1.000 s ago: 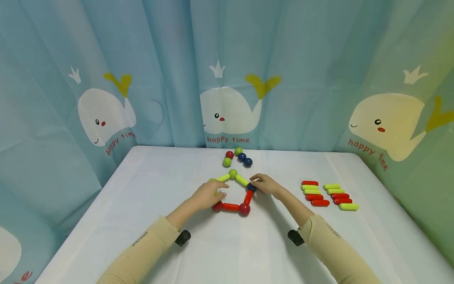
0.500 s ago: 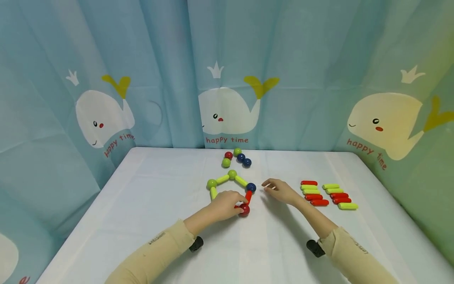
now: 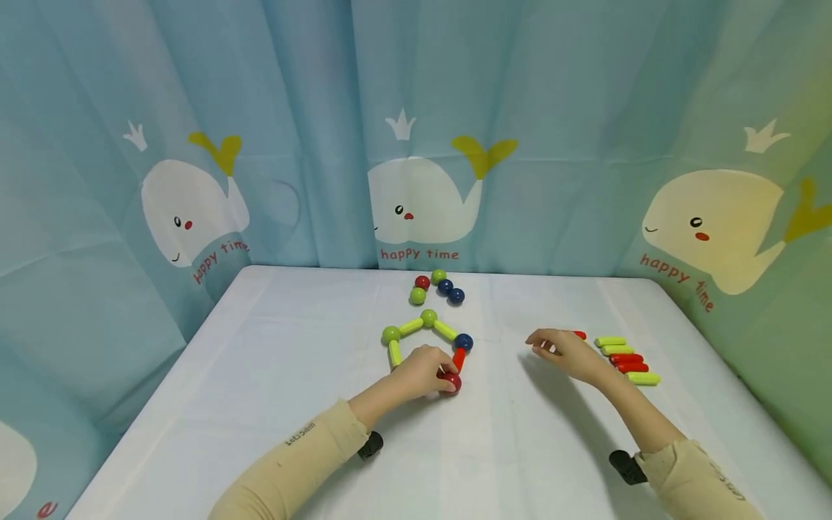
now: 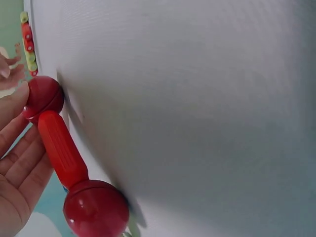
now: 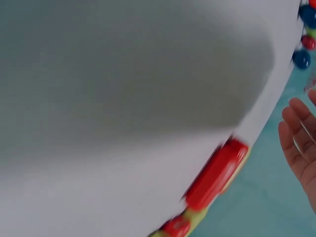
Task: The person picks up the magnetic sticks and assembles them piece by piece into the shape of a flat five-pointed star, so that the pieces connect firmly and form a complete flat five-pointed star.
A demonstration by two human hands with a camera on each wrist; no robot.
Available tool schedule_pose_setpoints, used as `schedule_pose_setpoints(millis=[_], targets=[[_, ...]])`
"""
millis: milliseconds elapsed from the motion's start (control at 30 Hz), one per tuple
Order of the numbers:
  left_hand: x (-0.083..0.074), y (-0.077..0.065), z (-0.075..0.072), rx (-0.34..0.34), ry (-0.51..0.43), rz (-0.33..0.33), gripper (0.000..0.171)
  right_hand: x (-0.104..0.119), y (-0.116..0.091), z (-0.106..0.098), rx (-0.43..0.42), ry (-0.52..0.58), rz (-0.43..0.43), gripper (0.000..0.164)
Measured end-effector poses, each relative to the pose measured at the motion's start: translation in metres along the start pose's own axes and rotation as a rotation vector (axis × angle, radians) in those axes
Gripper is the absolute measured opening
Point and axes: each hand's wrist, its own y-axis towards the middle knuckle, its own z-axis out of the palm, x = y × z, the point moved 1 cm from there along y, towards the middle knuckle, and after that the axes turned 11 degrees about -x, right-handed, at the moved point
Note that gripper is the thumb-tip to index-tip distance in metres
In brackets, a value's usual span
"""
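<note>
My left hand [image 3: 421,374] pinches a red ball [image 3: 453,384] at the near right corner of a ring of balls and rods on the table. In the left wrist view, a red rod [image 4: 61,148] joins that ball to a second red ball [image 4: 96,210]. Around the ring are a red rod [image 3: 458,360], a blue ball [image 3: 464,342], a green ball [image 3: 428,318] and yellow-green rods [image 3: 394,354]. The left hand hides the ring's near left part in the head view. Holding nothing, my right hand [image 3: 572,354] hovers with relaxed fingers over a column of rods, hiding most of them.
Loose balls, among them a dark blue one [image 3: 456,296], lie behind the ring near the far edge. At right is another column of red and yellow-green rods [image 3: 626,358]. A whale-printed curtain [image 3: 312,180] hangs behind the table [image 3: 292,325].
My left hand has moved right from the ring's left side to the near right red ball and now pinches it. My right hand has moved right from the blue ball to the rods.
</note>
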Motion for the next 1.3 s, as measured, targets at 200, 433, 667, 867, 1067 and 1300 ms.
schedule_pose_setpoints(millis=[200,433,667,867,1067,1300], targets=[[-0.001,0.002,0.001,0.001,0.015,0.006,0.026,-0.020,-0.020,-0.018,-0.041,-0.067,-0.015,0.009],[0.000,0.003,0.002,0.001,0.016,0.008,0.027,-0.037,-0.042,-0.028,-0.056,-0.167,-0.045,0.017],[-0.001,0.003,0.000,0.000,-0.015,-0.017,0.025,-0.048,-0.050,-0.029,-0.014,-0.221,-0.045,0.021],[-0.002,0.001,0.001,0.018,-0.005,-0.026,0.026,-0.052,-0.055,-0.024,0.063,-0.253,-0.024,0.020],[-0.003,0.002,0.003,0.023,-0.003,-0.006,0.025,-0.042,-0.056,-0.021,0.119,-0.296,-0.047,0.021],[0.001,0.001,0.002,0.018,-0.026,-0.020,0.025,-0.027,-0.049,-0.007,0.032,-0.247,-0.101,0.020]])
